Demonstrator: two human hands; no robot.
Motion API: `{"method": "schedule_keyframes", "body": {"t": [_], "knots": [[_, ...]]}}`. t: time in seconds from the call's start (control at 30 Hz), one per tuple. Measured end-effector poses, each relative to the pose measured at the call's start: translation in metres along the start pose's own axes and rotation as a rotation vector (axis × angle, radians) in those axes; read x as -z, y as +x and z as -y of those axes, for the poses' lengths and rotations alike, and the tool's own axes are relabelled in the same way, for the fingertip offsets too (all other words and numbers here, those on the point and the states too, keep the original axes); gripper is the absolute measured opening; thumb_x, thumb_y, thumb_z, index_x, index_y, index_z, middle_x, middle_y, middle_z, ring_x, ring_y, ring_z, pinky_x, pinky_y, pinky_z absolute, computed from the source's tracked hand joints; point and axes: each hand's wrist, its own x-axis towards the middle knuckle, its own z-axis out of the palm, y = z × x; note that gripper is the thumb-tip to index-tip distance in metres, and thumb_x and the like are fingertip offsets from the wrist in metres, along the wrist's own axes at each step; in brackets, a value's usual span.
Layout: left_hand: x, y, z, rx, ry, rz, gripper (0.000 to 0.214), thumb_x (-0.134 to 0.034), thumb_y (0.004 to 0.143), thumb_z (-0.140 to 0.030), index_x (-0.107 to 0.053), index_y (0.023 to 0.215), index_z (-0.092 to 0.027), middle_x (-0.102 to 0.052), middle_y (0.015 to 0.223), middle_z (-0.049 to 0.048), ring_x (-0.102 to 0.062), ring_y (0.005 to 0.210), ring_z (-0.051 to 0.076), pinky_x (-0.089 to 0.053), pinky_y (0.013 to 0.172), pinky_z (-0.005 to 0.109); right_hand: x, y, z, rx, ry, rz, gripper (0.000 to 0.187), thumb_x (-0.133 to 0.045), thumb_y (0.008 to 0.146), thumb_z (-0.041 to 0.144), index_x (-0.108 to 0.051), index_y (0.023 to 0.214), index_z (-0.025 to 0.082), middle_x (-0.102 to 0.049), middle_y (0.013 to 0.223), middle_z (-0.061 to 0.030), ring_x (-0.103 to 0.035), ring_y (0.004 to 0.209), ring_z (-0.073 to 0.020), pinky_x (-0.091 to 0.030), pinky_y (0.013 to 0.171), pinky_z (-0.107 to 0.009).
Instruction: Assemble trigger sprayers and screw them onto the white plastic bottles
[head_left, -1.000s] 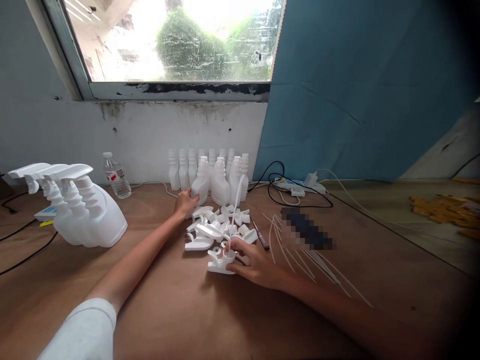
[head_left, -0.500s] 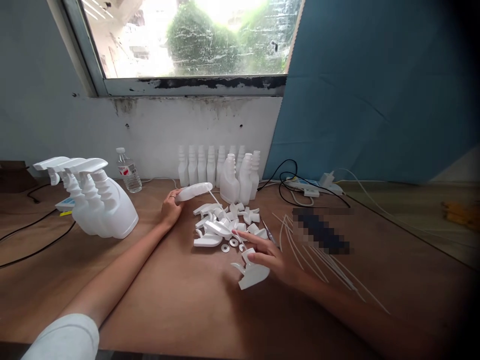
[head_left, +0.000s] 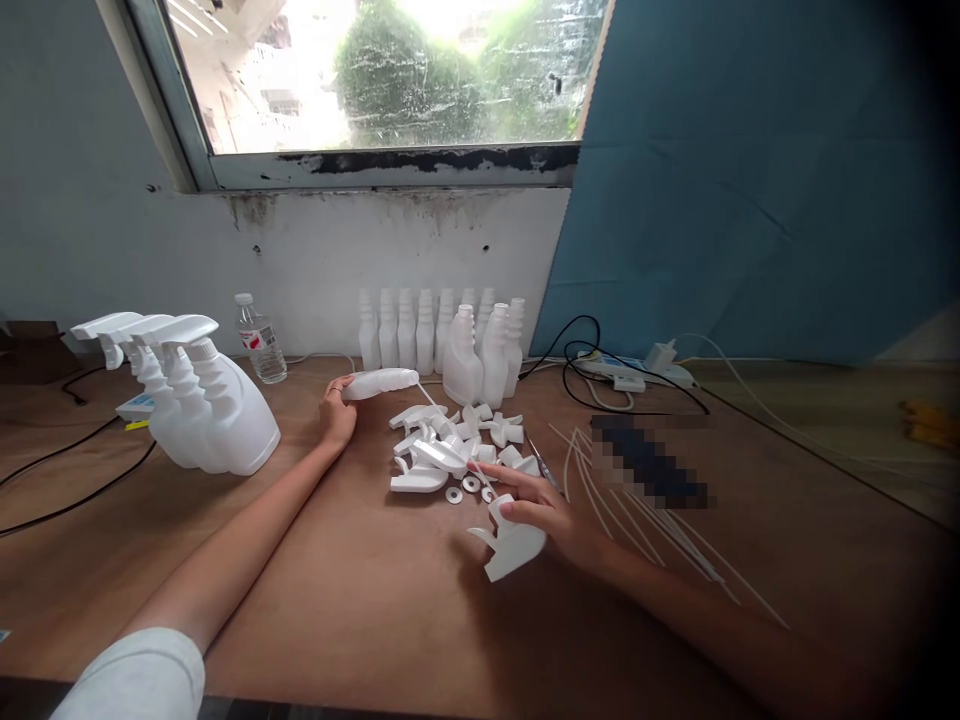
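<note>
Left hand [head_left: 339,412] grasping a white bottle [head_left: 381,382], tipped nearly flat, behind the parts pile [head_left: 431,452]. Right hand [head_left: 559,515] gripping a spray head [head_left: 519,542] in front, tube [head_left: 427,395] end at bottle mouth.

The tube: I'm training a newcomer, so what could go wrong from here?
The tube might bend or slip from the mouth of the bottle, which the left hand holds tipped over.
It crosses above the pile of spray heads, so it could snag there.
The loose washers lie close to the right hand and could get brushed away.
</note>
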Motion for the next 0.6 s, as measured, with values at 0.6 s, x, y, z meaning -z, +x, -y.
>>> {"method": "schedule_keyframes", "body": {"t": [0.6], "knots": [[0.007, -0.001, -0.014, -0.362, -0.033, -0.060, 0.029, -0.054, 0.087, -0.019, -0.059, 0.116, -0.017, -0.061, 0.124, 0.0115, -0.053, 0.124, 0.023, -0.040, 0.110, 0.043, 0.022, 0.014, 0.010, 0.047, 0.412, -0.221, 0.035, -0.072, 0.076, 0.036, -0.050, 0.101, 0.024, -0.065, 0.076, -0.0003, -0.060, 0.068, -0.0154, -0.046, 0.062, -0.025]]}}
